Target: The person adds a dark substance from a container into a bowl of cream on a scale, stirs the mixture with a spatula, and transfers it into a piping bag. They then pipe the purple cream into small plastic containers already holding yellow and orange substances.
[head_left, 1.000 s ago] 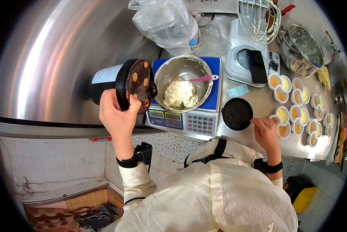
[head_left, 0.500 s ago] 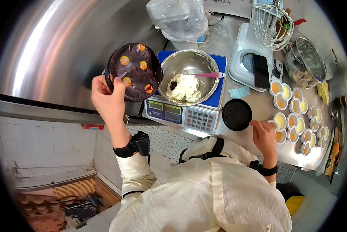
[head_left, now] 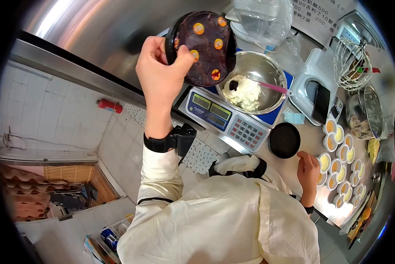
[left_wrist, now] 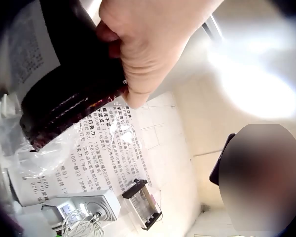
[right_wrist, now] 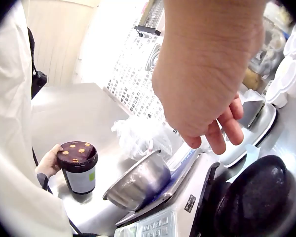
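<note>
My left hand [head_left: 164,72] grips the rim of a black tub [head_left: 170,42], thumb over the edge. Its mouth carries a dark seal with round orange marks [head_left: 198,28]; the white label [right_wrist: 81,181] shows in the right wrist view. Close to the tub is a steel bowl [head_left: 267,66] on a blue-topped digital scale [head_left: 223,115]. White cream [head_left: 250,97] fills part of the bowl, topped by a small dark dollop [head_left: 233,86]. A pink-handled spatula [head_left: 272,88] leans in it. My right hand [head_left: 308,170] holds nothing, fingers loosely bent beside a round black lid [head_left: 284,141] on the counter.
Several small white cups [head_left: 330,143] of orange and yellow filling stand on the right. Behind are a second scale [head_left: 305,90] with a phone [head_left: 321,104] on it, a whisk [head_left: 353,66], another bowl [head_left: 368,110] and a plastic-covered bucket [head_left: 250,33].
The tub was tipped at the bowl's edge; the dark dollop appeared on the cream, and the tub has turned back up. My right hand has drawn slightly from the lid. The head view swung left.
</note>
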Tool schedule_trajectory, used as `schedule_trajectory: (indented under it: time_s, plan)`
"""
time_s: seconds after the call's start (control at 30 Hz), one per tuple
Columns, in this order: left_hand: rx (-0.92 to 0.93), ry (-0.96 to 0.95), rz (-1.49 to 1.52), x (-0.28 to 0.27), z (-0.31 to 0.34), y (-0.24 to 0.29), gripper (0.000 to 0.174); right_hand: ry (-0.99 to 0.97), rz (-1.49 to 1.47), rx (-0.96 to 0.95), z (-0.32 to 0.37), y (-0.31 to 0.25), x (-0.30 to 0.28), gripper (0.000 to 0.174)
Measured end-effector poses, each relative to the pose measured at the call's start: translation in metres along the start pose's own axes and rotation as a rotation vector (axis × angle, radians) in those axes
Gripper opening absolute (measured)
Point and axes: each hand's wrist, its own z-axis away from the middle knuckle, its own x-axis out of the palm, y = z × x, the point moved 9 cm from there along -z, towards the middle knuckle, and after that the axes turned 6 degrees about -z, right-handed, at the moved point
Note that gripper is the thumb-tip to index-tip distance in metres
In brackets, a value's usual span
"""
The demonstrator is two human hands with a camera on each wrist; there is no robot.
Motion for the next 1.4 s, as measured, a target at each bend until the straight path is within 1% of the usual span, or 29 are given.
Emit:
schedule_trajectory:
  time_s: [0.03,0.1,0.17,0.23,0.4,0.43,0.53,0.7,1.1,1.17,1.2,1.27,1.3,1.37,1.4]
  plan:
    - [-0.003,0.003,-0.001,-0.001,0.001,0.002,0.026,0.016,-0.007,-0.028,-0.001,-0.005,-0.002,0.017]
    - [0.046,-0.050,-0.161,0.003,0.005,0.013,0.017,0.033,-0.009,-0.056,-0.003,-0.009,-0.005,0.016]
    - [0.069,-0.037,-0.207,0.004,0.007,0.020,0.019,0.030,-0.014,-0.063,-0.006,-0.011,-0.005,0.016]
    - [0.099,-0.030,-0.268,0.005,0.009,0.025,0.028,0.036,-0.022,-0.070,-0.007,-0.013,-0.004,0.016]
    - [0.218,-0.100,-0.440,0.018,0.017,0.040,0.027,0.055,-0.025,-0.057,-0.007,-0.012,-0.005,0.016]
    - [0.228,-0.111,-0.431,0.020,0.018,0.042,0.027,0.051,-0.018,-0.061,-0.007,-0.013,-0.005,0.016]
    - [0.353,-0.109,-0.468,0.028,0.024,0.053,0.025,0.055,-0.011,-0.055,-0.005,-0.011,-0.007,0.016]
    - [0.383,-0.147,-0.488,0.034,0.026,0.052,0.026,0.071,-0.014,-0.035,0.002,-0.006,-0.008,0.017]
    - [0.387,-0.125,-0.495,0.036,0.027,0.052,0.026,0.082,-0.027,-0.015,0.002,-0.001,-0.009,0.017]
    - [0.298,-0.114,-0.458,0.032,0.023,0.043,0.026,0.080,-0.026,-0.019,0.002,-0.002,-0.009,0.017]
    - [0.299,-0.113,-0.458,0.031,0.024,0.044,0.026,0.081,-0.027,-0.020,0.003,-0.002,-0.009,0.017]
    - [0.212,-0.102,-0.437,0.027,0.021,0.038,0.026,0.079,-0.039,-0.022,0.003,-0.001,-0.009,0.017]
    - [0.216,-0.100,-0.436,0.026,0.020,0.037,0.026,0.083,-0.039,-0.022,0.003,-0.001,-0.009,0.017]
    - [0.161,-0.078,-0.393,0.022,0.018,0.026,0.027,0.081,-0.044,-0.024,0.003,0.000,-0.008,0.016]
    - [0.172,-0.066,-0.389,0.021,0.017,0.025,0.027,0.084,-0.044,-0.024,0.002,0.000,-0.009,0.016]
